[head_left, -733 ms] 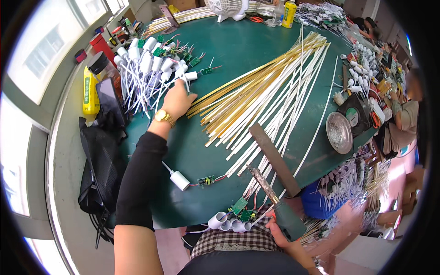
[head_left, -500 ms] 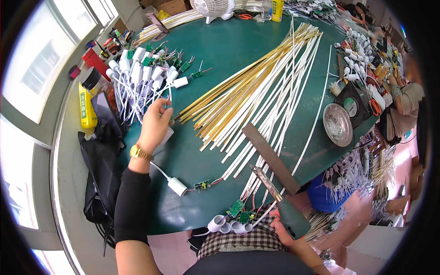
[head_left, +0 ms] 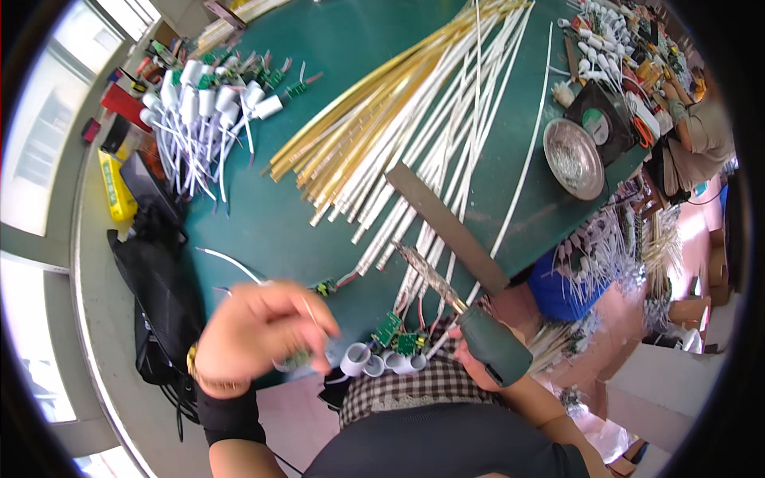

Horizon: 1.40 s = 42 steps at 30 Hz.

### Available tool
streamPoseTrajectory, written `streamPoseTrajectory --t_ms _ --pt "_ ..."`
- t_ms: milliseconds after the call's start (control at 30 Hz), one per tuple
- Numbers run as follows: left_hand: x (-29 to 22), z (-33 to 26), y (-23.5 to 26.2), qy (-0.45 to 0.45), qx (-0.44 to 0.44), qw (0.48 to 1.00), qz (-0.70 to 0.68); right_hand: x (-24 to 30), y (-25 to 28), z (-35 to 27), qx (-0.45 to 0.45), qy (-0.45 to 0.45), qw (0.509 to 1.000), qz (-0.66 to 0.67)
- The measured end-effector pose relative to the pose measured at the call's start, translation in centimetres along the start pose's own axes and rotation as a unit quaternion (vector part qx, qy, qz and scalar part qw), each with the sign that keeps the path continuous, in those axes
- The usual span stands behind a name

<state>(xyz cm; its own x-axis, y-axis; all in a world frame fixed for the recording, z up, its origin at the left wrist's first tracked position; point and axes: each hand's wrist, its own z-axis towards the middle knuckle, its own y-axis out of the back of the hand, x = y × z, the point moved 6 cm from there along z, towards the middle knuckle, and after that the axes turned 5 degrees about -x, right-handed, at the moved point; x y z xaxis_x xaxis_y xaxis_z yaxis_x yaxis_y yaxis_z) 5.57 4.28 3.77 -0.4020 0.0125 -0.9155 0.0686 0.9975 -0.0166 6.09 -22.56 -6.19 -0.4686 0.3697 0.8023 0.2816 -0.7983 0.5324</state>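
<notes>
Left hand: near (head_left: pixel 263 334), blurred, its fingers curled; cannot tell whether it pinches anything.
Right hand: closed (head_left: pixel 475 373) around the green handle of a soldering iron (head_left: pixel 496 346), the tip aimed forward and left, away from the body.
Lone circuit board: just beyond the left hand's fingers (head_left: pixel 323 287), its red wire running to the strip ends.
White cable: beyond the left hand (head_left: pixel 231 261), its near end hidden behind that hand.
White cups: in a row between the two hands (head_left: pixel 355 360), at the tabletop's near edge, with green boards (head_left: pixel 387 328) just beyond them.
Light strips: fanned, white and gold, ahead of both hands (head_left: pixel 402 131) on the green tabletop (head_left: pixel 263 231).
Flat bar: dark, slanting across the strips (head_left: pixel 446 227) just beyond the iron, in the way of the nearer strip ends.
Lamp-cap pile: well ahead of the left hand (head_left: pixel 188 103).
Black bag: left of the left hand (head_left: pixel 155 279).
Metal dish: ahead and right of the right hand (head_left: pixel 574 158).
Blue bin: right of the right hand (head_left: pixel 562 295), below the tabletop.
</notes>
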Motion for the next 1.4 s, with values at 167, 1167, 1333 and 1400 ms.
streamPoseTrajectory --t_ms 167,1167,1333,1400 --pt "3.3 1.3 -3.8 -0.038 -0.036 0.962 0.266 -0.8 0.3 -0.8 -0.006 -0.021 1.0 0.014" --pt "5.8 3.6 -1.8 -0.238 -0.374 0.818 0.367 -3.8 -1.7 -2.0 0.131 -0.141 0.976 0.1" --pt "5.5 4.3 -1.8 -0.211 -0.366 0.827 0.371 -3.6 -1.7 -1.9 0.145 -0.129 0.979 0.061" --pt "5.6 4.5 -2.2 -0.214 -0.372 0.809 0.401 -2.7 -1.2 -1.7 0.12 -0.08 0.989 0.029"
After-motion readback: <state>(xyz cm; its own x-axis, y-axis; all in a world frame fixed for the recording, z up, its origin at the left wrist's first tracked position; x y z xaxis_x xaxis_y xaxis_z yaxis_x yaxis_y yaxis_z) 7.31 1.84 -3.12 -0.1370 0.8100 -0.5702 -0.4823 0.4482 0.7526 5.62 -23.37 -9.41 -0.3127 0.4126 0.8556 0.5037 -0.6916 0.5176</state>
